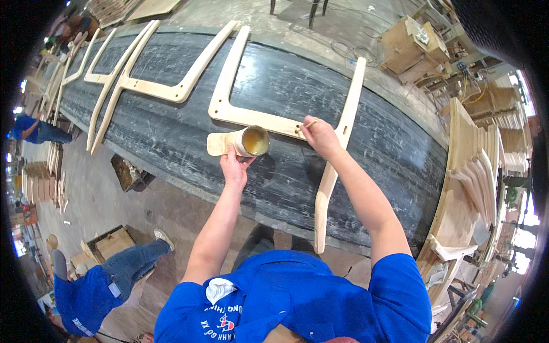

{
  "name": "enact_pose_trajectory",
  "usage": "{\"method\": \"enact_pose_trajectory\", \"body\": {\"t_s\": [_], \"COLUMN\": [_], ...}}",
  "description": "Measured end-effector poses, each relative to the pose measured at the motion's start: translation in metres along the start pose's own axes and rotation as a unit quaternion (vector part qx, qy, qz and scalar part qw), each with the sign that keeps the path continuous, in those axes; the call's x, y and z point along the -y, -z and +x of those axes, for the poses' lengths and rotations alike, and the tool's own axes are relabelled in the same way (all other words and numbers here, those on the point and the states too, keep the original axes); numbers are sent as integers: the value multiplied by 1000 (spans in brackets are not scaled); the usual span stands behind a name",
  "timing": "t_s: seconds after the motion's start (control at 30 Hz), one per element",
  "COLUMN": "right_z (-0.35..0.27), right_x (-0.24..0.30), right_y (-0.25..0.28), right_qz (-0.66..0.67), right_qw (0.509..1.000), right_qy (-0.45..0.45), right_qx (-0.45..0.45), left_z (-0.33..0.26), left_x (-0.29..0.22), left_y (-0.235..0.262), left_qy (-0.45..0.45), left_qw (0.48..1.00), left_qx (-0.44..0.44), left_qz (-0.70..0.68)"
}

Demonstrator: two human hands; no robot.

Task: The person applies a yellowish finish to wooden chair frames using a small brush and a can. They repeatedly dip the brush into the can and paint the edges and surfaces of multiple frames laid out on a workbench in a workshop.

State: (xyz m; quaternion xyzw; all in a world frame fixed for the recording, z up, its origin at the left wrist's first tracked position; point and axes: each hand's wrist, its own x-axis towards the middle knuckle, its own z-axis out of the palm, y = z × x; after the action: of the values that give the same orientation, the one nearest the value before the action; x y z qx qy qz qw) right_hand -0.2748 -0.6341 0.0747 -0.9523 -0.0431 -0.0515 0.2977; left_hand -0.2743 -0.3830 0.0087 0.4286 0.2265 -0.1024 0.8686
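My left hand (234, 167) is closed round the wooden handle of a cup (241, 142), tipped so its round mouth shows yellowish-brown liquid inside. Over the crossbar of a pale wooden chair frame (260, 119), my right hand (322, 139) pinches a thin wooden stick (309, 124). The stick's tip is at dark drilled holes near the crossbar's right end. That frame lies on a long black worktable (274, 74), its right leg reaching past the near edge.
More pale wooden frames (151, 87) lie along the table to the left. Stacked curved wooden parts (477, 177) stand at the right, with a wooden box (409, 46) beyond the table. Two people in blue shirts, one nearer (94, 294) and one farther (28, 127), are on the left.
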Motion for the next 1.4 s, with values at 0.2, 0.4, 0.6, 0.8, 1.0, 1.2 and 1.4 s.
{"method": "enact_pose_trajectory", "body": {"t_s": [0.2,0.4,0.6,0.8,1.0,1.2,1.4], "right_z": [-7,-41,-57,-85,-99,-117,-126], "right_x": [-3,7,11,-6,-37,-77,-109], "right_y": [11,51,90,116,114,122,104], "right_qz": [44,274,428,529,660,677,715], "right_qw": [999,960,891,821,692,682,629], "right_qy": [-9,-10,-29,-32,-214,-189,-212], "right_qx": [6,-55,-148,-211,-199,-202,-220], "left_z": [-4,-19,-68,-104,-100,-83,-68], "left_x": [2,-7,-16,-9,37,81,114], "left_y": [-27,-63,-123,-164,-186,-184,-190], "left_qy": [-43,-151,-224,-292,-199,-76,-32], "left_qw": [994,968,941,919,966,986,986], "left_qx": [21,71,128,175,96,142,158], "left_qz": [102,186,218,199,135,48,37]}}
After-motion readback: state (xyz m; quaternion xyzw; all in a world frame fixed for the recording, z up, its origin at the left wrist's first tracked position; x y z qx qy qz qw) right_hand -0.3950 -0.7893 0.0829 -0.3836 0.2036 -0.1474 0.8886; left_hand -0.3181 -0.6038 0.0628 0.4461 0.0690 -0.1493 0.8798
